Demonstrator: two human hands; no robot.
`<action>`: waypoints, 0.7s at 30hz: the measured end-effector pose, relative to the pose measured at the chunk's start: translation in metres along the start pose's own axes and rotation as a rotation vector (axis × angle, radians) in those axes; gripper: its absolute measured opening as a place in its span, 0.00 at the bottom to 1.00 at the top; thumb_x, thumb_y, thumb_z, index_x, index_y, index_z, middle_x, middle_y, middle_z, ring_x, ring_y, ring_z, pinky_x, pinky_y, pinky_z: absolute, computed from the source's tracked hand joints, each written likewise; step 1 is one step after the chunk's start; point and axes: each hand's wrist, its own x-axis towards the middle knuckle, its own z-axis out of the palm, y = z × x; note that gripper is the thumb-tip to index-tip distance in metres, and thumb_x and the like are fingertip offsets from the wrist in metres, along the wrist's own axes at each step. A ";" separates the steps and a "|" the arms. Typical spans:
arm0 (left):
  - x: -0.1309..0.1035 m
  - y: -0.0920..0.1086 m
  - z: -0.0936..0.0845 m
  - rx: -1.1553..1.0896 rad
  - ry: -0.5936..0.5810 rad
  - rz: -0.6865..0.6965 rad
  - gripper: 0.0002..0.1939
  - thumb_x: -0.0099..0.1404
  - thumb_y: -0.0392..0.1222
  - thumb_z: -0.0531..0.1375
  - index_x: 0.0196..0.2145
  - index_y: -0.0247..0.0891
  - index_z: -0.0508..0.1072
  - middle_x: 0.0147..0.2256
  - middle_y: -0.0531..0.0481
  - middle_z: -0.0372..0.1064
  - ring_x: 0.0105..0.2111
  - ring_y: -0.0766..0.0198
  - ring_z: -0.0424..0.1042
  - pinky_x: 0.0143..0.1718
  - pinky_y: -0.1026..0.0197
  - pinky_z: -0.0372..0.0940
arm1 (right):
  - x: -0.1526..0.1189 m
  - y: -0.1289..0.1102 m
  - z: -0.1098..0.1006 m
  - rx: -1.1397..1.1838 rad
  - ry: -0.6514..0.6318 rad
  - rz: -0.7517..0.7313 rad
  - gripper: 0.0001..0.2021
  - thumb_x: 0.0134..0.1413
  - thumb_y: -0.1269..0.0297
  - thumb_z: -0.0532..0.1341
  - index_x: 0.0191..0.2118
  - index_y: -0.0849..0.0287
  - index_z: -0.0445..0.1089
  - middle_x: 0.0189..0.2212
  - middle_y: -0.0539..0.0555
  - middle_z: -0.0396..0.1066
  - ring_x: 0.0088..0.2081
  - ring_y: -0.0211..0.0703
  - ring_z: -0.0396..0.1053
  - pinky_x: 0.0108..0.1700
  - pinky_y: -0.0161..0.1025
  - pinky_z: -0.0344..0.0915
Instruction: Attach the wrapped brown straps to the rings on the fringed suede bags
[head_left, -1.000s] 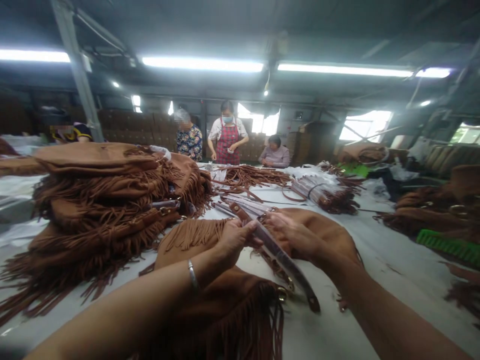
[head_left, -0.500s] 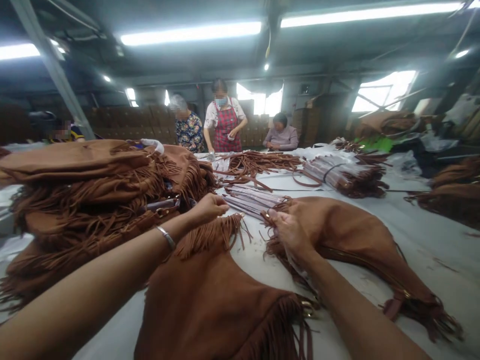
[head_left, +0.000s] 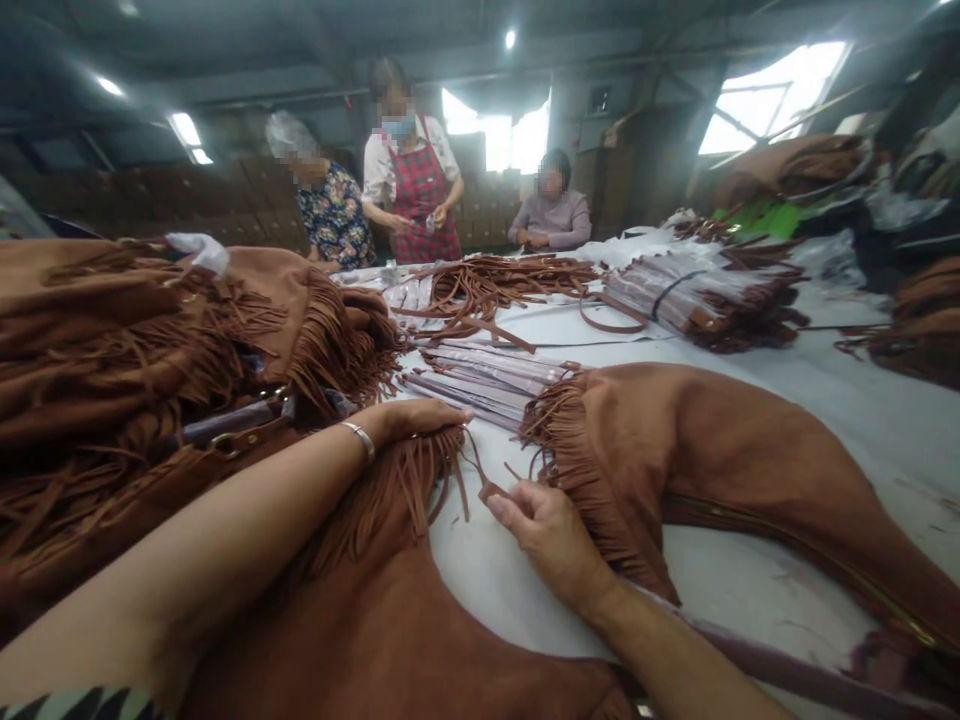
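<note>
A brown fringed leather bag [head_left: 360,620] lies in front of me, its upper fringe under my left hand [head_left: 424,416]. The fingers of that hand are closed on the bag's end; the thumb is hidden. My right hand [head_left: 551,535] pinches a small brown leather tag [head_left: 491,491] between thumb and fingers. From the tag, a thin cord runs to the bag's end beside my left fingertips. Just beyond my right hand, a second brown fringed bag [head_left: 697,430] with a zipper lies on the white table [head_left: 487,590].
Brown fringed bags [head_left: 187,360] are piled on the left. Plastic-wrapped straps [head_left: 487,385] lie ahead, with loose brown straps [head_left: 495,285] behind them. A tied bundle of straps [head_left: 675,300] is farther right. Beyond the table are a person in a checked apron [head_left: 424,200] and two others.
My left hand has come down onto the bag's end. My right hand has moved left and nearer me, away from the second bag, with the tag now showing in its fingers.
</note>
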 end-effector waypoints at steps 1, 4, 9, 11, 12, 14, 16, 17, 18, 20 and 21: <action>-0.003 0.002 -0.001 0.015 -0.052 0.006 0.18 0.47 0.54 0.66 0.17 0.35 0.72 0.19 0.50 0.68 0.21 0.63 0.64 0.26 0.64 0.58 | 0.002 0.002 -0.001 0.070 0.015 0.007 0.21 0.52 0.48 0.55 0.19 0.59 0.55 0.16 0.46 0.51 0.21 0.33 0.50 0.23 0.33 0.46; -0.018 0.010 -0.001 0.049 -0.163 0.052 0.18 0.51 0.56 0.63 0.22 0.35 0.73 0.24 0.50 0.68 0.25 0.64 0.63 0.28 0.64 0.59 | 0.005 0.006 -0.002 0.227 0.058 0.022 0.21 0.51 0.48 0.56 0.19 0.58 0.56 0.15 0.45 0.52 0.19 0.32 0.49 0.21 0.32 0.46; -0.059 0.026 0.020 0.227 -0.089 0.196 0.17 0.56 0.54 0.60 0.25 0.37 0.64 0.21 0.56 0.56 0.21 0.70 0.54 0.21 0.66 0.50 | 0.003 0.001 -0.006 0.340 0.099 -0.004 0.21 0.51 0.47 0.56 0.20 0.58 0.57 0.12 0.45 0.55 0.16 0.31 0.51 0.19 0.32 0.47; -0.077 0.029 0.034 0.270 -0.006 0.213 0.16 0.58 0.53 0.58 0.27 0.38 0.61 0.21 0.58 0.53 0.20 0.71 0.51 0.20 0.67 0.47 | 0.000 -0.004 -0.010 0.401 0.061 -0.020 0.20 0.52 0.47 0.57 0.21 0.59 0.58 0.12 0.45 0.57 0.15 0.30 0.51 0.19 0.31 0.47; -0.085 0.029 0.041 0.292 0.040 0.221 0.16 0.59 0.53 0.57 0.27 0.38 0.60 0.21 0.58 0.53 0.20 0.71 0.51 0.20 0.67 0.47 | -0.001 -0.007 -0.013 0.440 0.035 -0.024 0.20 0.51 0.47 0.57 0.22 0.60 0.59 0.12 0.45 0.57 0.15 0.30 0.51 0.18 0.31 0.47; -0.099 0.028 0.052 0.360 0.134 0.250 0.15 0.58 0.52 0.58 0.27 0.38 0.61 0.21 0.58 0.53 0.21 0.71 0.51 0.21 0.66 0.46 | -0.005 -0.012 -0.017 0.527 -0.019 -0.024 0.19 0.51 0.48 0.59 0.24 0.60 0.61 0.13 0.44 0.57 0.15 0.29 0.50 0.18 0.30 0.45; -0.110 0.024 0.060 0.416 0.241 0.264 0.15 0.56 0.51 0.60 0.27 0.38 0.63 0.21 0.58 0.53 0.22 0.71 0.53 0.22 0.66 0.46 | -0.009 -0.017 -0.022 0.606 -0.101 -0.011 0.19 0.51 0.48 0.59 0.25 0.61 0.62 0.13 0.44 0.57 0.15 0.28 0.49 0.17 0.29 0.44; -0.115 0.023 0.064 0.431 0.293 0.254 0.15 0.56 0.51 0.61 0.27 0.37 0.64 0.21 0.58 0.54 0.22 0.70 0.53 0.23 0.65 0.46 | -0.010 -0.019 -0.024 0.636 -0.151 -0.001 0.19 0.51 0.48 0.59 0.26 0.61 0.63 0.14 0.44 0.57 0.15 0.28 0.49 0.17 0.29 0.43; -0.119 0.021 0.067 0.442 0.345 0.246 0.15 0.55 0.52 0.61 0.26 0.37 0.64 0.21 0.57 0.55 0.22 0.70 0.54 0.23 0.65 0.47 | -0.012 -0.021 -0.025 0.660 -0.205 0.010 0.19 0.52 0.48 0.59 0.26 0.62 0.63 0.14 0.44 0.56 0.15 0.28 0.48 0.17 0.29 0.43; -0.127 0.020 0.072 0.467 0.438 0.241 0.15 0.55 0.51 0.62 0.26 0.37 0.66 0.22 0.56 0.58 0.23 0.69 0.56 0.25 0.65 0.48 | -0.015 -0.023 -0.028 0.686 -0.301 0.031 0.19 0.52 0.47 0.59 0.27 0.62 0.64 0.13 0.44 0.55 0.15 0.27 0.47 0.17 0.28 0.41; -0.131 0.019 0.074 0.484 0.470 0.244 0.14 0.55 0.51 0.63 0.27 0.37 0.67 0.23 0.56 0.59 0.24 0.68 0.57 0.26 0.64 0.49 | -0.016 -0.024 -0.029 0.687 -0.337 0.038 0.19 0.51 0.48 0.60 0.27 0.62 0.64 0.13 0.43 0.55 0.15 0.27 0.47 0.17 0.28 0.41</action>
